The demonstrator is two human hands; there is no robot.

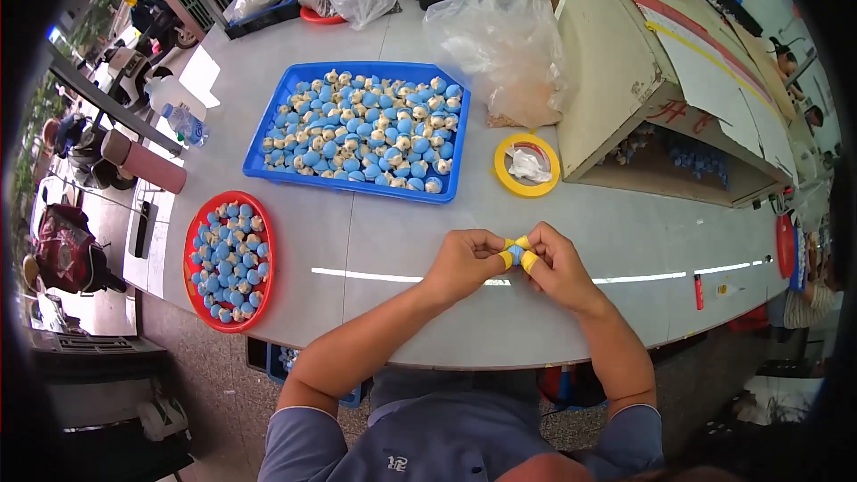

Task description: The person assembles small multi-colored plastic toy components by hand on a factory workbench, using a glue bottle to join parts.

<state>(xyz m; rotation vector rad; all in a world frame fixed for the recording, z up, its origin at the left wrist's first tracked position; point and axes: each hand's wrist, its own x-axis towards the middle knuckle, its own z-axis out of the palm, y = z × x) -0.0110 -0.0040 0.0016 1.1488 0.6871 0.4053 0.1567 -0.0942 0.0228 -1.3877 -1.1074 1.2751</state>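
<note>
Over the grey tabletop (402, 321) my left hand (464, 264) and my right hand (562, 275) meet, fingertips pinched together around one small blue piece (516, 253). Yellow wraps cover the thumbs and fingertips. Most of the piece is hidden by the fingers; it resembles the small blue-and-cream figures (357, 129) heaped in a blue tray (357, 186) beyond my hands. More such blue-and-cream pieces (230, 259) fill a round red basket (269, 245) to the left of my left forearm.
A roll of yellow tape (501, 180) with white crumpled material inside lies beyond my hands. At the right stands a large cream box (616, 80) with blue items inside. Clear plastic bags (500, 45), a pink flask (152, 167), a water bottle (185, 125) and a red marker (698, 292) surround the work area.
</note>
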